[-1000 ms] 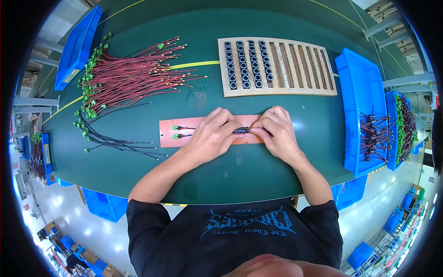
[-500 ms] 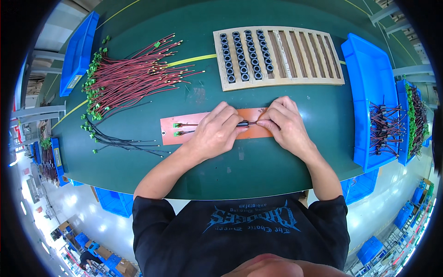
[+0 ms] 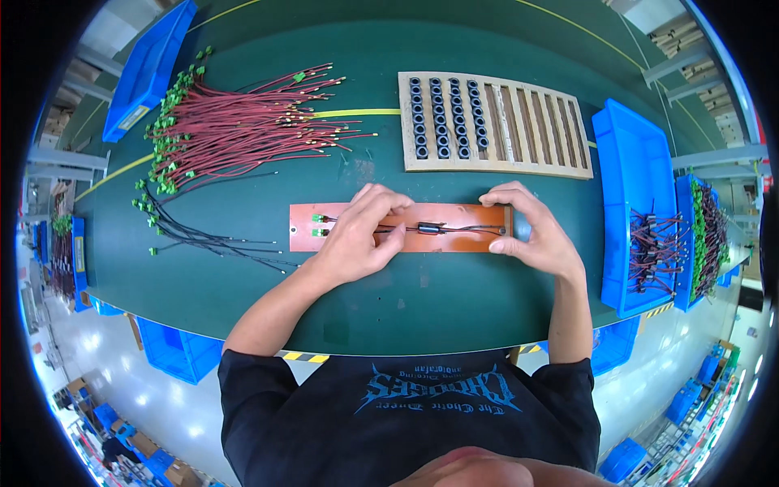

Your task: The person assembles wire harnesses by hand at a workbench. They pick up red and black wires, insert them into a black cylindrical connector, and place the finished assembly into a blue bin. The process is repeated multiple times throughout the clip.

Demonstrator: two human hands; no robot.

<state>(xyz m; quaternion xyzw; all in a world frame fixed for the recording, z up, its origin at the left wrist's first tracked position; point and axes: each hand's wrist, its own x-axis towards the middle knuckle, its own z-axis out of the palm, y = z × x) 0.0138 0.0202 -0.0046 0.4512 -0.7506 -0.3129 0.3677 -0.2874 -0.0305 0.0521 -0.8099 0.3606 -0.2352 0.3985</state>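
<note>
On an orange-brown board (image 3: 304, 242) lies a wire assembly with two green connectors (image 3: 319, 233) at its left end. Its dark wires run through a black cylindrical core (image 3: 431, 229) near the board's middle and on to the right end. My left hand (image 3: 361, 235) rests over the wires left of the core, thumb and fingers apart; its palm hides part of them. At the board's right end my right hand (image 3: 540, 231) is spread, thumb and fingertips beside the wire ends, nothing gripped.
A pile of red wires (image 3: 243, 122) with green connectors and some black wires (image 3: 203, 239) lie to the left. Beyond the board is a slotted wooden tray (image 3: 535, 167) holding rows of black rings (image 3: 438, 118). Blue bins (image 3: 637, 146) stand at the right and a blue bin (image 3: 154, 69) far left.
Both hands have let go of the wires at the core and moved apart, the right one to the board's right end. The core and wires now lie uncovered. The view has shifted a little.
</note>
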